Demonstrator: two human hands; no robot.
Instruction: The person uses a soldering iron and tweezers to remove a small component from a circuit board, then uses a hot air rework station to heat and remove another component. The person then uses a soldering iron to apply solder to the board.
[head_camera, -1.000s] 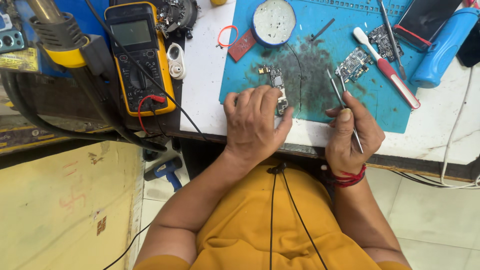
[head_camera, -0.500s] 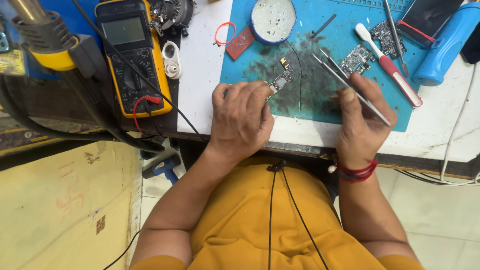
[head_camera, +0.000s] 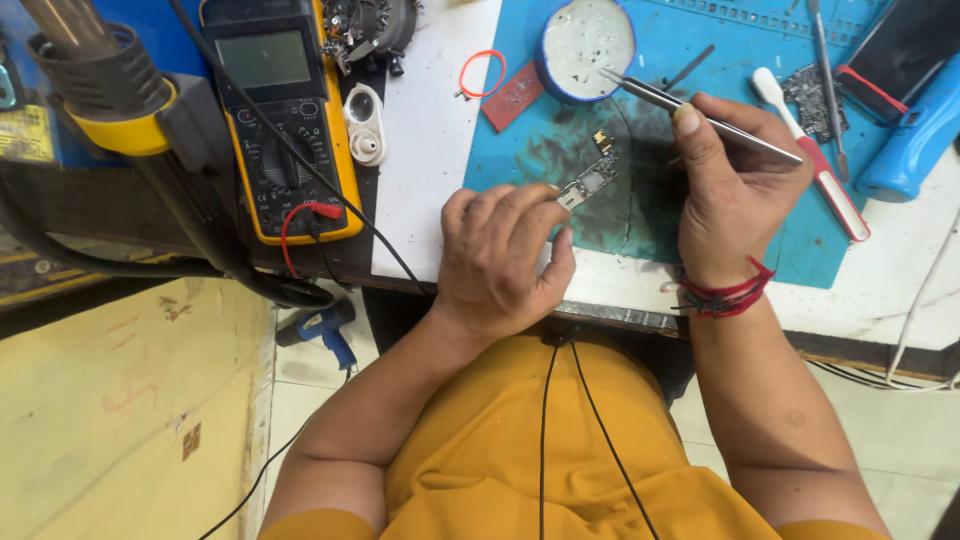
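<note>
My left hand (head_camera: 500, 255) rests at the near edge of the blue work mat (head_camera: 720, 60) and pinches the end of a small circuit board (head_camera: 590, 180) that lies on the mat. My right hand (head_camera: 735, 185) holds metal tweezers (head_camera: 665, 97). Their tips point left and reach the rim of a round blue tin (head_camera: 585, 45) with a pale filling. A red thread band circles my right wrist. The tweezers are above and to the right of the board, not touching it.
A yellow multimeter (head_camera: 280, 110) with red and black leads lies at the left. Beside it stands a hot-air tool in a holder (head_camera: 95, 85). A white-and-red brush (head_camera: 815, 165), another circuit board (head_camera: 810, 95), a blue bottle (head_camera: 915, 130) and a red rubber ring (head_camera: 483, 72) lie about.
My right hand has lifted the tweezers from the mat and swung their tips left, up to the round tin. My left hand has kept its hold on the small board.
</note>
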